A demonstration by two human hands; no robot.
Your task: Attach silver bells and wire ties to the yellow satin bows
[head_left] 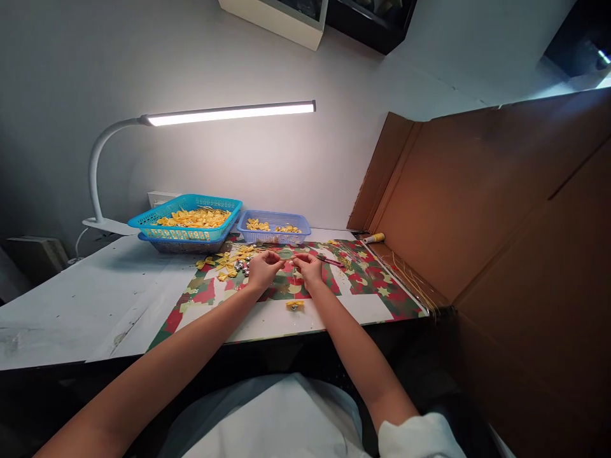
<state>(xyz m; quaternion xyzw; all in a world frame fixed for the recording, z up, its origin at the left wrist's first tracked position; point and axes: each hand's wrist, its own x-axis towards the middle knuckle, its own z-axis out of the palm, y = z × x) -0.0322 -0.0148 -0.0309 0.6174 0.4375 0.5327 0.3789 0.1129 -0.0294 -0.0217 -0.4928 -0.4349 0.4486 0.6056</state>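
Note:
My left hand (265,270) and my right hand (308,268) meet over the patterned sheet, fingertips pinched almost together. Between them is a thin cord, very fine in this view, which seems to run down toward a yellow ribbon bow (294,305) near the table's front edge. A small silvery piece sits at the bow's middle. Left of my left hand lie loose yellow bows (228,261) and a cluster of silver bells (242,266). Just right of my right hand rests a slim dark red tool (331,261), its kind unclear.
A blue basket (186,236) heaped with yellow bows stands at the back left, stacked on another. Beside it is a purple basket (274,236) with fewer bows. A lamp (229,114) reaches overhead. Tall cardboard (477,191) walls the right side, near a yellow spool (374,238) and loose cords (413,283).

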